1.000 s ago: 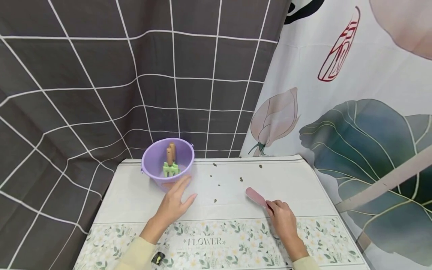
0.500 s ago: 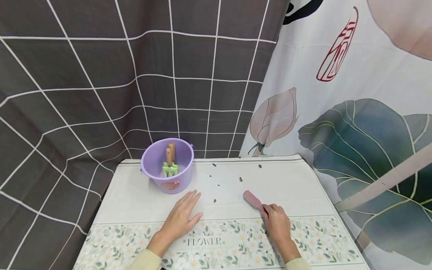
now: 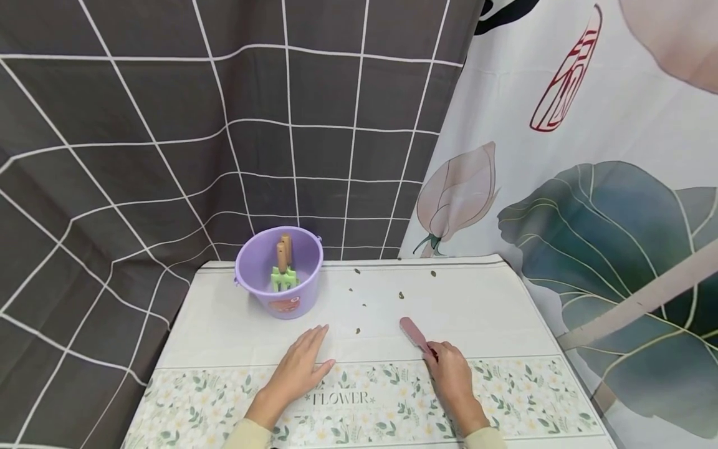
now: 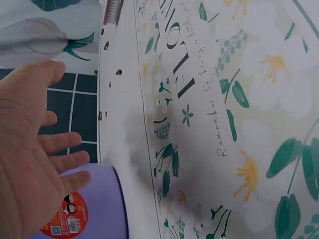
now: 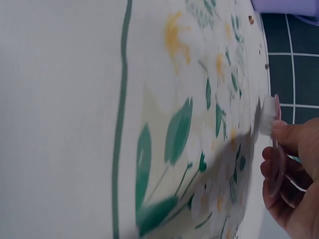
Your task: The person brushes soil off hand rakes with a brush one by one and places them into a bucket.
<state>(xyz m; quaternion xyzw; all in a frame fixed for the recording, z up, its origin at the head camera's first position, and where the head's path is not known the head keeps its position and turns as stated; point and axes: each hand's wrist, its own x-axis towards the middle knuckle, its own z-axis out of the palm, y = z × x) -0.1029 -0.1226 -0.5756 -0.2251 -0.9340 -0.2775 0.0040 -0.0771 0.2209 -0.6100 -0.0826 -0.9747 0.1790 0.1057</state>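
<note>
A pink brush point(image 3: 414, 333) is in my right hand point(image 3: 451, 378), which grips it by the handle. White bristles point(image 5: 268, 117) show under its head in the right wrist view. My left hand point(image 3: 296, 368) holds nothing; its fingers are extended and spread, just in front of the purple bucket point(image 3: 307, 298) and apart from it. Inside the bucket stand a small green hand rake point(image 3: 285, 279) with a wooden handle and a second wooden handle point(image 3: 287, 244). Several small brown bits, such as this dark bit point(image 3: 401, 295), lie scattered between bucket and brush.
The table point(image 3: 471, 299) wears a white cover with a floral band point(image 3: 387, 405) along its front. A dark checked curtain point(image 3: 258, 149) hangs behind and at left. To the right are a printed white curtain point(image 3: 516, 206) and a slanting pale pole point(image 3: 645, 302).
My left hand has drawn back from the bucket's front toward me. The right hand has moved slightly left and nearer with the brush. Bucket and brown bits stay in place.
</note>
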